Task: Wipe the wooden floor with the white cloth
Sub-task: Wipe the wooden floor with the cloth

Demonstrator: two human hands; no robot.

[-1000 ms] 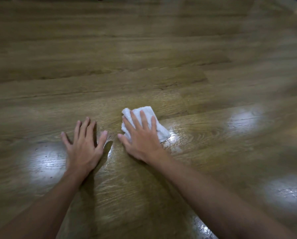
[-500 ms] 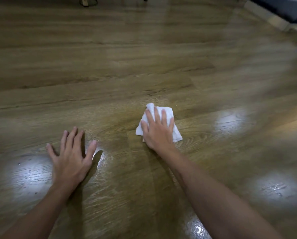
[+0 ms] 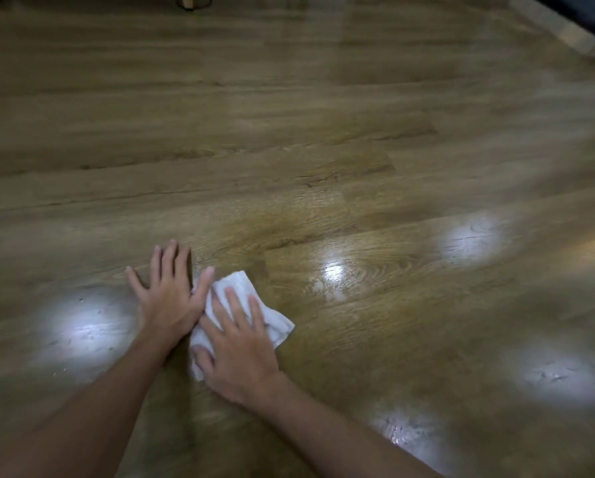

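Here, crumpled white cloth [image 3: 242,288] lies flattened under right hand [image 3: 242,353].

An indoor room, most likely in a home: wide wood-grain floor planks [image 3: 289,167] run across the whole view, glossy with several reflected ceiling lights [image 3: 334,272]. At two o'clock a pale skirting strip [image 3: 544,19] edges something dark, too cropped to identify. At eleven o'clock stands a light wooden leg [image 3: 186,1].
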